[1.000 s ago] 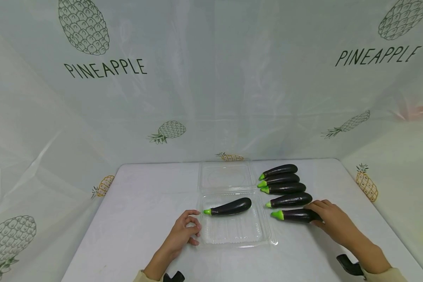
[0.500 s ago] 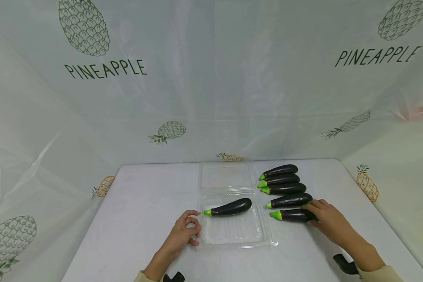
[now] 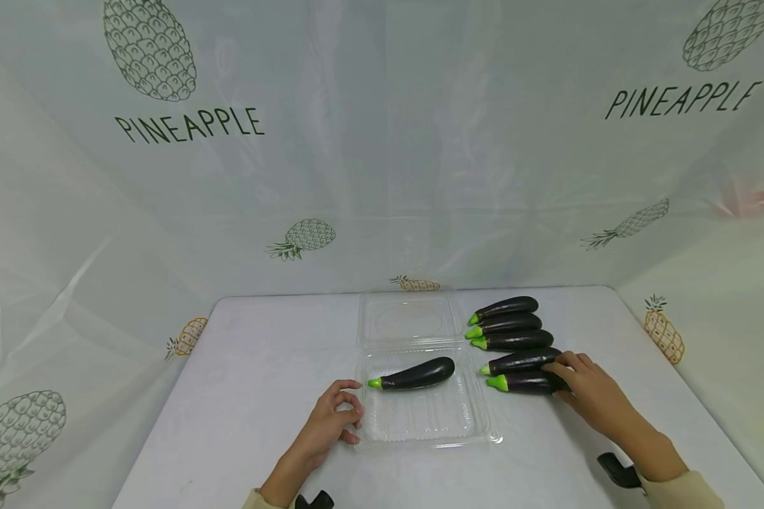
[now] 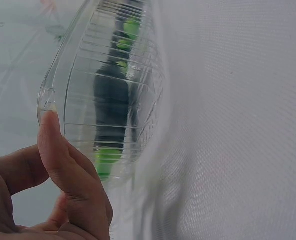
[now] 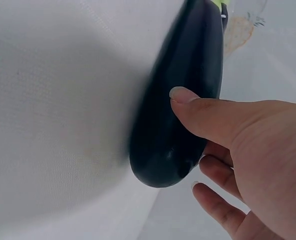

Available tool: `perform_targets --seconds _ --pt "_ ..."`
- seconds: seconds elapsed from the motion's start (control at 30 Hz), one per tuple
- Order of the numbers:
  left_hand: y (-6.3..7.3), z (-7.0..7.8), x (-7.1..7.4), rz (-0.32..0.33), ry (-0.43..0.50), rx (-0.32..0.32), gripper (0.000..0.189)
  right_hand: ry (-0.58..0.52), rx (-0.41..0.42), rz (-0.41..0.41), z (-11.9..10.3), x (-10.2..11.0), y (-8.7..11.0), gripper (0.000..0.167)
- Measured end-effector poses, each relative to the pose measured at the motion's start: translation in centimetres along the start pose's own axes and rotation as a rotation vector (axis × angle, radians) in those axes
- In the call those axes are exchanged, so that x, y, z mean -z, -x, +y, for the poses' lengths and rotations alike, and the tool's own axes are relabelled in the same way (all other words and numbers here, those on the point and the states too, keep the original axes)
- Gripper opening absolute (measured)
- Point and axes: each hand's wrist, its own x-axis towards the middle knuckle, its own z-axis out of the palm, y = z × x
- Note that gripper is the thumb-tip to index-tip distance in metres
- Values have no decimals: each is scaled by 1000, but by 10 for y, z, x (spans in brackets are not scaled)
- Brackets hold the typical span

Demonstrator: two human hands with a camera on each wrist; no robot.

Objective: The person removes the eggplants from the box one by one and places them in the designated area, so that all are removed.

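Note:
In the head view, a dark eggplant (image 3: 532, 383) with a green stem end lies on the table, and my right hand (image 3: 588, 392) grips its rounded end. The right wrist view shows the thumb (image 5: 198, 107) pressed on the glossy eggplant (image 5: 180, 90), with fingers on its far side. Another eggplant (image 3: 523, 361) lies right behind it. A clear hinged plastic container (image 3: 420, 424) lies open with one eggplant (image 3: 418, 374) inside. My left hand (image 3: 331, 417) stays at the container's left edge, loosely bent; a fingertip touches the rim (image 4: 47, 100) in the left wrist view.
Three more eggplants (image 3: 512, 341) lie in a row at the back right. The container's clear lid (image 3: 409, 318) lies flat toward the back of the white table (image 3: 248, 367). A pale curtain (image 3: 382, 141) with pineapple prints hangs around the table.
My right hand has shifted slightly left and away from me, bringing its eggplant closer to the one behind. The left hand and the container have not moved.

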Motion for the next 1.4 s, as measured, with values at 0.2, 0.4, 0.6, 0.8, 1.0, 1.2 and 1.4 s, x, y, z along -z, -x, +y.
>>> perform_targets --seconds 0.2,0.4,0.6,0.8,1.0,1.2,1.4 --pt "0 0 0 1 0 1 52 6 -5 -6 1 -1 -2 53" --pt "-1 1 0 2 -1 2 51 13 -9 -2 0 -1 -3 53" --pt "-1 2 -1 4 -2 1 51 18 -6 8 -1 -1 -4 54" --pt "-1 3 -2 3 -3 -2 51 18 -32 -27 -5 4 -5 53" --pt "-1 3 -2 5 -2 2 50 21 -27 -27 -14 11 -9 54" --pt "1 3 -2 12 4 4 50 11 -6 8 -25 20 -17 50" --pt "1 1 -1 10 -2 1 50 -19 76 79 -41 30 -28 49"
